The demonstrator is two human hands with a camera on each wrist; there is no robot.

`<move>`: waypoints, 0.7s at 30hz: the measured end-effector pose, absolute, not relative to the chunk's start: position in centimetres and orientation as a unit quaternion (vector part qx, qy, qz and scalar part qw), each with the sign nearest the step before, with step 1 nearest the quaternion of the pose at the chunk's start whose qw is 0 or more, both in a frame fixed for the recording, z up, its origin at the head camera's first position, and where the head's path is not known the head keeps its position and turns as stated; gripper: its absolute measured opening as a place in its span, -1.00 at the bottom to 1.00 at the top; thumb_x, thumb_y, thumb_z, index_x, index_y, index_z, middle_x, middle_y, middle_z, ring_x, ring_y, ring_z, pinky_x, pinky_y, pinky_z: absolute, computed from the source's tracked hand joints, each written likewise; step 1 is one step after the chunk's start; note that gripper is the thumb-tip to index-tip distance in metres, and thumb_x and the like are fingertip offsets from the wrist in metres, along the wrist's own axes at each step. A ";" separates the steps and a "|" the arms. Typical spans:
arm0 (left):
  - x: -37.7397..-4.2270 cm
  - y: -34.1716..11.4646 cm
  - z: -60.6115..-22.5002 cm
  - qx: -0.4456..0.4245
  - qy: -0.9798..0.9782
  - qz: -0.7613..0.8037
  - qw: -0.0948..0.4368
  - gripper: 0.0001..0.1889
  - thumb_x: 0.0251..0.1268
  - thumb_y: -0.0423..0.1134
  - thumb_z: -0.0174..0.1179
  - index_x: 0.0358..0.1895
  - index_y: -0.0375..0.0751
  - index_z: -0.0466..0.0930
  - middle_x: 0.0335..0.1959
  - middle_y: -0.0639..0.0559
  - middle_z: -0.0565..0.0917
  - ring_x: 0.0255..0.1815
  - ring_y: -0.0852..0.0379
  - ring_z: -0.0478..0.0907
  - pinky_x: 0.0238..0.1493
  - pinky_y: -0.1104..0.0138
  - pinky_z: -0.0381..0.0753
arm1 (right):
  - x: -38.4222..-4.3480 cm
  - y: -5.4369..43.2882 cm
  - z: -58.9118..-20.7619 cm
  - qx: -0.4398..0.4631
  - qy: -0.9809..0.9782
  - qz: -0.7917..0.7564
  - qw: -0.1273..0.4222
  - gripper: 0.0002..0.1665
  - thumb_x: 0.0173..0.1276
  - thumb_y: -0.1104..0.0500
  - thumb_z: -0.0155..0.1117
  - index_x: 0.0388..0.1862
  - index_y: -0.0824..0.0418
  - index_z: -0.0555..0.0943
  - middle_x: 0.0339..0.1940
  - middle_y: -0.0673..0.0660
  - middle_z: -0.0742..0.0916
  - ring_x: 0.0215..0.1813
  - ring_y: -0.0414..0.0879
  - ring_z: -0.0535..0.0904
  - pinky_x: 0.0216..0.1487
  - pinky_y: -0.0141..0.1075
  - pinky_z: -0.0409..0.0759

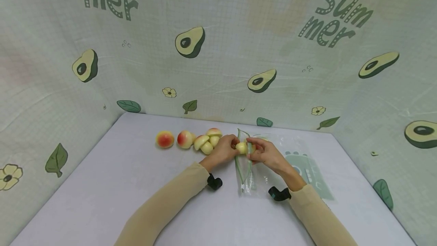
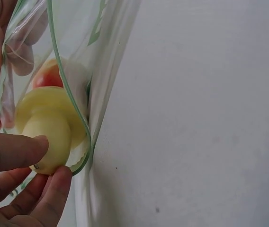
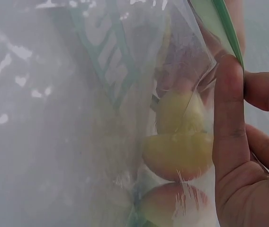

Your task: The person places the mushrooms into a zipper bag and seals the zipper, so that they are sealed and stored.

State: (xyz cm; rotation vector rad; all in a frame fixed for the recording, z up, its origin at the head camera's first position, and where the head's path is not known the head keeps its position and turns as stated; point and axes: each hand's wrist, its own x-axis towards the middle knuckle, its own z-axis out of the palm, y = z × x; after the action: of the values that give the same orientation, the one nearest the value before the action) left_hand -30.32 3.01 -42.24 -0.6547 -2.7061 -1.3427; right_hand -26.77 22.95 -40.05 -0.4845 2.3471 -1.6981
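My left hand pinches a toy mushroom by its pale yellow stem. The mushroom's cap lies inside the mouth of a clear zip bag with a green seal strip, while the stem's end sticks out toward my fingers. Gripping the bag's edge between thumb and fingers, my right hand holds the mouth apart. Through the plastic, a second red-and-yellow piece shows close to the mushroom's cap. Part of my right hand is seen through the film in the left wrist view.
Left of my hands, several more mushrooms lie clustered on the white table. Farther left is a round red-and-yellow piece. The bag's printed green part spreads rightward. A patterned cloth hangs behind the table.
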 end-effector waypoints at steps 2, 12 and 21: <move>-30.2 3.0 -42.2 -0.210 -0.876 -0.433 0.025 -0.71 0.05 -0.39 0.37 -0.13 -0.26 0.57 -0.24 -0.01 0.61 -0.23 0.16 0.53 -0.18 0.39 0.53 | -26.8 23.0 -40.1 -0.164 0.797 -0.573 0.101 -0.24 0.19 0.36 0.36 0.38 0.30 0.33 0.14 0.38 0.40 -0.23 0.02 0.61 -0.27 -0.11 0.67; -29.3 2.2 -42.0 -0.225 -0.868 -0.441 0.037 -0.69 0.07 -0.42 0.35 -0.09 -0.32 0.55 -0.16 -0.11 0.61 -0.18 0.06 0.58 -0.16 0.38 0.56 | -26.8 23.0 -40.0 -0.166 0.800 -0.569 0.099 -0.25 0.19 0.35 0.36 0.38 0.26 0.35 0.22 0.33 0.39 -0.21 0.03 0.60 -0.28 -0.11 0.67; -27.8 0.3 -41.6 -0.247 -0.853 -0.458 0.045 -0.67 0.06 -0.45 0.34 -0.06 -0.38 0.54 -0.10 -0.24 0.61 -0.16 0.00 0.58 -0.12 0.32 0.57 | -26.6 22.9 -39.9 -0.162 0.800 -0.569 0.101 -0.24 0.18 0.33 0.36 0.38 0.25 0.35 0.19 0.34 0.42 -0.18 0.03 0.60 -0.27 -0.11 0.67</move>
State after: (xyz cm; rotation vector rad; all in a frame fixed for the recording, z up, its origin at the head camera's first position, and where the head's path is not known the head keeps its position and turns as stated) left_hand -27.79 0.29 -41.65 -0.7532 -2.6052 -1.4009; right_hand -26.64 22.89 -39.90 -0.4795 2.3623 -1.6802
